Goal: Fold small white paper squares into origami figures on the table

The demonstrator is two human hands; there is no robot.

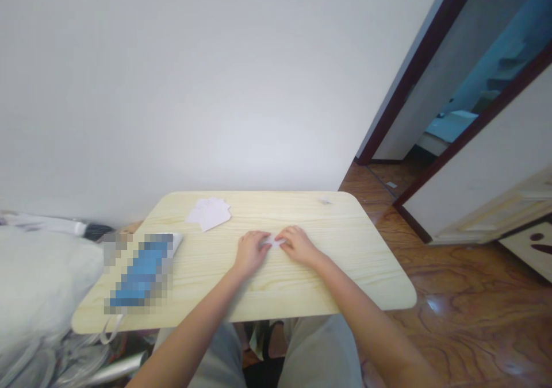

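Note:
A small piece of folded white paper [272,241] lies on the pale wood-grain table [328,276], mostly covered by my fingers. My left hand [252,254] and my right hand [299,246] press in on it from either side, their fingertips nearly meeting. Farther left lies a loose fan of white paper sheets [209,214], apart from both hands. Nearer the table's left edge is a flat blue and white packet [140,273], pixelated so that its details are hidden.
A soft grey-white bedding pile [38,279] presses against the table's left side. A white wall rises behind the table. A wooden floor [466,284] spreads to the right, beneath a dark-framed doorway and a door. My grey-clad legs lie below the near edge.

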